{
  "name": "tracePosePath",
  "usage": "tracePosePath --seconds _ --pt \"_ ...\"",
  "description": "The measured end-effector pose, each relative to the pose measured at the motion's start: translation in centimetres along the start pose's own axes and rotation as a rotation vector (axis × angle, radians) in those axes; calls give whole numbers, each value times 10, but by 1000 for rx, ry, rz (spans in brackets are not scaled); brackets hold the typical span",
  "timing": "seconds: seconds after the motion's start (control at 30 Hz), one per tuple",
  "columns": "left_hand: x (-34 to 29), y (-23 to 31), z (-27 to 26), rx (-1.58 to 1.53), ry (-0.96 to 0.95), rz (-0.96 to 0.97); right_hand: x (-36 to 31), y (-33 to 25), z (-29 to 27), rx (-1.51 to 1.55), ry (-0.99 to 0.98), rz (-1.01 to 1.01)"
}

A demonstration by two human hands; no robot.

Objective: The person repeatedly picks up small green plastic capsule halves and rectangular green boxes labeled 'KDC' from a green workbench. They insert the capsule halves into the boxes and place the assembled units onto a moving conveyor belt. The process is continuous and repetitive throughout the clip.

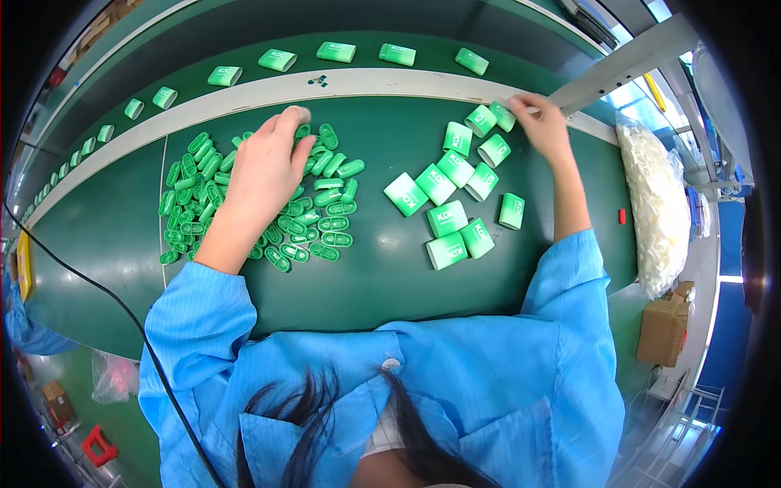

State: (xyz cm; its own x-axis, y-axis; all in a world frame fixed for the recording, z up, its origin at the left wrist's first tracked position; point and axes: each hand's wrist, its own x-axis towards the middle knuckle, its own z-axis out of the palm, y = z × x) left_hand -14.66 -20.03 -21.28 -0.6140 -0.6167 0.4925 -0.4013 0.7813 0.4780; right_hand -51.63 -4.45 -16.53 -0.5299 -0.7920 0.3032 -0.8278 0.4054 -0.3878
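Note:
My left hand (pixel 272 167) is over the right side of a heap of small green oval caps (pixel 195 203). Its thumb and index finger close around one green oval cap (pixel 303 131) at the heap's far edge. To the right lies a loose group of flat-oval green-and-white sleeves (pixel 437 184), some showing open ends. At that group's far right corner, the fingertips of my right hand (pixel 543 128) pinch the edge of a green sleeve (pixel 503 116). The fingers curled under each palm are partly hidden.
Beyond a pale rail (pixel 390 81), a green belt carries a spaced row of similar sleeves (pixel 336 52). A metal post (pixel 626 65) rises at the far right. A plastic bag of pale pieces (pixel 653 211) stands past the table's right edge. A black cable (pixel 98 285) crosses at left.

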Motion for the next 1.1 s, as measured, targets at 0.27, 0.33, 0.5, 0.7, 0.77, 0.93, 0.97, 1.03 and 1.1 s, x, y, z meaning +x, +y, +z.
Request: tracePosePath --seconds 0.27,0.33,0.5,0.7,0.77,0.93,0.97,1.03,1.1 --pt "37 46 9 -560 -167 -130 -34 -76 13 142 -24 -117" --pt "48 50 14 -896 -323 -272 -32 -109 6 236 -13 -202" --pt "47 48 23 -1215 -297 -404 -24 -137 21 720 -415 -181" --pt "42 36 30 -1264 -309 -485 -30 -130 39 816 -558 11" --pt "40 39 31 -1249 -276 -464 -30 -130 41 807 -563 16" --pt "36 45 39 -1140 -206 -370 -34 -130 47 980 -554 1" --pt "35 45 40 -1120 -193 -349 -34 -130 47 1018 -558 7" --pt "35 44 39 -1071 -186 -337 -33 -130 46 1026 -550 5" --pt "34 45 41 -1051 -151 -318 -36 -131 46 1001 -494 -19"
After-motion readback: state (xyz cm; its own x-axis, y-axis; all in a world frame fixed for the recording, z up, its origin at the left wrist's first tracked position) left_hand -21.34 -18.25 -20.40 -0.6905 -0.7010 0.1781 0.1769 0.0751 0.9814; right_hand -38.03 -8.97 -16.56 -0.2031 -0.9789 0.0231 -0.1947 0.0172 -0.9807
